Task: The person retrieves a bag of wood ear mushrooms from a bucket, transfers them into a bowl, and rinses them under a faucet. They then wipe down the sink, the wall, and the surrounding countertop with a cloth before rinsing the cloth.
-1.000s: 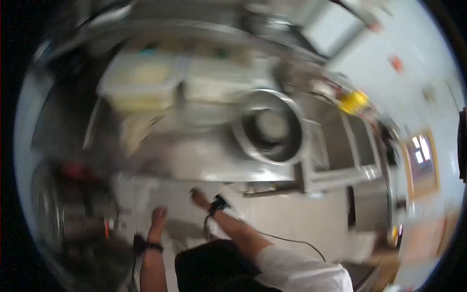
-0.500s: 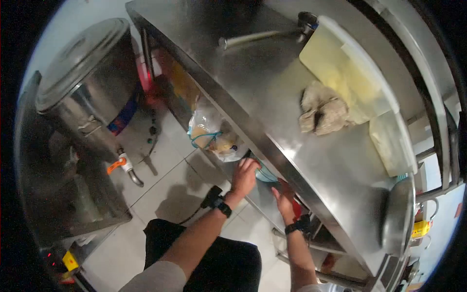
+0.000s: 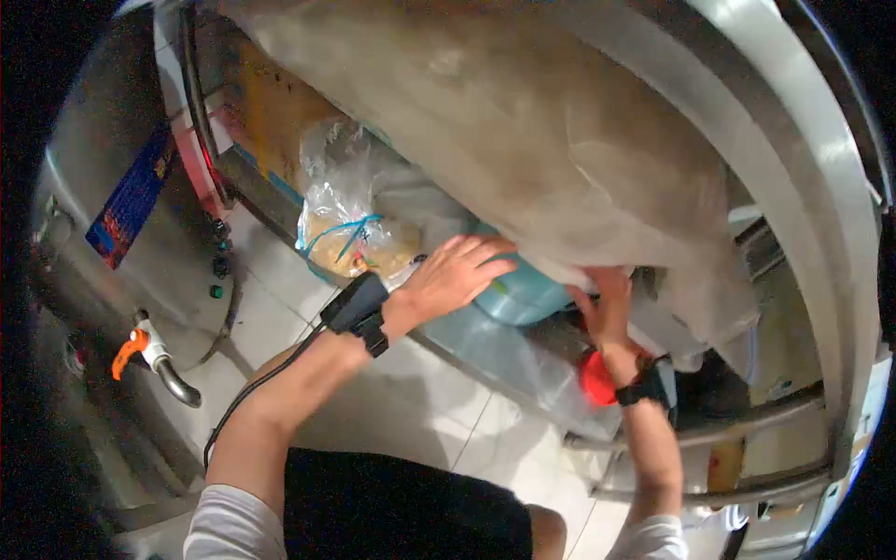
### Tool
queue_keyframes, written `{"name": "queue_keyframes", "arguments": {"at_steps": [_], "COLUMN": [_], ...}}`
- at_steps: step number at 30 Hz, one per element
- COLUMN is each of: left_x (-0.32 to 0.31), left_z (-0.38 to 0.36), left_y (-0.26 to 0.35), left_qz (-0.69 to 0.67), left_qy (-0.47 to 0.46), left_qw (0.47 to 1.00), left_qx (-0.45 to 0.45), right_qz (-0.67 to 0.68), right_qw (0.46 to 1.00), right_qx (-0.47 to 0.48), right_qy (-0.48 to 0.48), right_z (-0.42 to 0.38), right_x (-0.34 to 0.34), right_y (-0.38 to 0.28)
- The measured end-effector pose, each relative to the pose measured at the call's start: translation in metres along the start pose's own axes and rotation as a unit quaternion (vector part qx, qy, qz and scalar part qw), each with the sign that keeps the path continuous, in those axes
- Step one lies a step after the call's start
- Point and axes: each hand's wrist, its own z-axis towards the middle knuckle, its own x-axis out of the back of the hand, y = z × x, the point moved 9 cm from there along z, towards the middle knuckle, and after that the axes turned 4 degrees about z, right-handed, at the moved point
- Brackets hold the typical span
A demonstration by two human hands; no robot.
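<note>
Our left hand lies flat and open on a blue bowl, our right hand touches its other side, and no writing is clear enough to read.

The bowl is light blue. The clear bag has a blue string. The tap handle is orange. The shorts are black.

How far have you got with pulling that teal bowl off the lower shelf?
Done: both hands are in under the steel table. In hand: the left hand lies flat on the teal bowl, and the right hand touches its far side near the tabletop edge. Left: the bowl sits on the lower shelf, beside the tied plastic bag, not lifted out.
</note>
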Motion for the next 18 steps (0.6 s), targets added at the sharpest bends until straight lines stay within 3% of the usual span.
{"name": "queue_keyframes", "arguments": {"at_steps": [3,5,7,8,9,11,12,14,17,18], "left_x": [0.0,-0.001,0.006,0.012,0.009,0.009,-0.004,-0.004,0.0,0.006], "left_z": [0.018,0.025,0.035,0.039,0.046,0.065,0.07,0.083,0.108,0.117], "left_y": [0.014,0.04,0.045,0.053,0.058,0.056,0.05,0.045,0.043,0.048], "left_qz": [0.003,0.089,0.084,0.084,0.083,0.236,0.258,0.238,0.189,0.23], "left_qy": [-0.01,-0.02,0.006,0.031,0.032,0.086,0.027,0.036,0.061,0.075], "left_qw": [0.998,0.975,0.971,0.966,0.965,0.951,0.945,0.952,0.964,0.952], "left_qx": [-0.056,-0.205,-0.223,-0.244,-0.245,-0.182,-0.199,-0.192,-0.178,-0.188], "right_qz": [0.036,0.02,0.054,0.037,0.036,0.029,0.034,-0.057,-0.081,-0.081], "right_qw": [0.997,0.999,0.997,0.999,0.999,0.999,0.999,0.993,0.988,0.989], "right_qx": [-0.031,-0.004,-0.031,0.01,0.009,-0.003,-0.005,0.088,0.08,0.074], "right_qy": [-0.057,-0.046,-0.054,-0.035,-0.035,-0.019,-0.015,0.051,0.102,0.1], "right_z": [0.006,0.007,0.009,0.013,0.012,0.016,0.02,0.023,0.029,0.034], "right_x": [-0.002,-0.003,-0.001,0.006,0.006,0.007,0.01,0.028,0.033,0.04], "right_y": [0.002,0.003,0.008,-0.004,-0.004,0.003,0.005,-0.007,0.019,0.019]}}
